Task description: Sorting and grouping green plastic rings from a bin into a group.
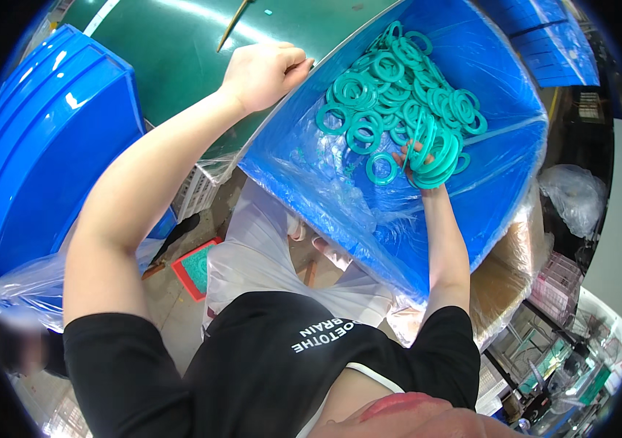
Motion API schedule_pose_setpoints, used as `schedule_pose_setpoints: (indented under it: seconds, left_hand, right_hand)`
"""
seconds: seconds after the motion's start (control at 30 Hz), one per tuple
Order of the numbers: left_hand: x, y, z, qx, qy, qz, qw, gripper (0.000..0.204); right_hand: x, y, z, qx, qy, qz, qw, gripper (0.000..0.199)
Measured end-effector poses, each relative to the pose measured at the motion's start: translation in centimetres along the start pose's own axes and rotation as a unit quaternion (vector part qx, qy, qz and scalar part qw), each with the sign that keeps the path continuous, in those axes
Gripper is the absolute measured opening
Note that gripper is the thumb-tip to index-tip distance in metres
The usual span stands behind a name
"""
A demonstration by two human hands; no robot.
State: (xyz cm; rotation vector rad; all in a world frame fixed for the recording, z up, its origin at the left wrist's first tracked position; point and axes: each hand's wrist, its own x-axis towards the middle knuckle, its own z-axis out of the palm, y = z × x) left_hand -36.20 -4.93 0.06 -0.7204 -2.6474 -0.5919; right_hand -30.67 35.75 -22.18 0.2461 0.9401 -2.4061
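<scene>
A large blue bin (289,157) lined with clear plastic stands tilted in front of me. Inside it lies a heap of flat teal rings (389,67). My right hand (419,157) reaches into the bin, its fingers curled round a bunch of teal rings (438,162); the bunch covers much of the palm. At the bin's left edge, my left hand (267,73) is closed in a fist against the rim, thumb side toward the bin. Part of its grip is hidden from this view.
Behind my left hand is a green tabletop (172,73) with a thin yellowish stick (233,25). Another blue bin (55,153) stands at left. A red tray (188,281) of teal bits sits on the floor. Right of the bin are a clear plastic bag (573,197) and a pinkish crate (555,285).
</scene>
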Motion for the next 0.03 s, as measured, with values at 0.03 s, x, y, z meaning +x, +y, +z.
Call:
schedule_pose_setpoints:
  seconds: [0.03]
  left_hand:
    - [0.21, 0.41, -0.43, 0.012, 0.002, -0.002, 1.000, 0.027]
  right_hand:
    - [-0.77, -0.78, 0.86, -0.006, -0.001, -0.010, 1.000, 0.036]
